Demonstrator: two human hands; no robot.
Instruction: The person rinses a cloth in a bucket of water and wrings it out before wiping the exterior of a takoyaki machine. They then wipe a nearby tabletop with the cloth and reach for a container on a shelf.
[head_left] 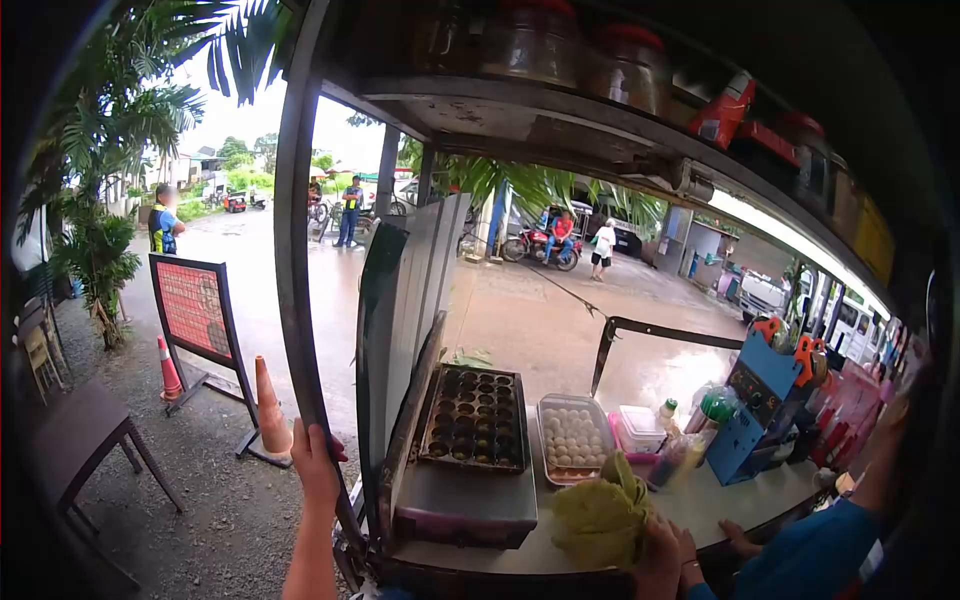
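Note:
My left hand (317,465) is wrapped round the dark metal post (305,300) at the stall's left side. Near the counter's front edge, my right hand (657,555) is closed on a crumpled yellow-green cloth (600,515). Just beyond the cloth lies a clear tray of round whitish balls (575,440). To its left, a dark moulded pan (475,418) with many round hollows rests on a metal stove (465,510). A co-worker in a blue sleeve (820,545) stands close on the right, one hand (740,540) at the counter edge.
A blue box (755,400) with orange-handled tools, bottles and a white-lidded container (640,428) stand at the counter's right. Overhead runs a shelf (480,105) with jars. Outside are a red sign (195,305), traffic cones (268,405), a brown table (80,440) and several people.

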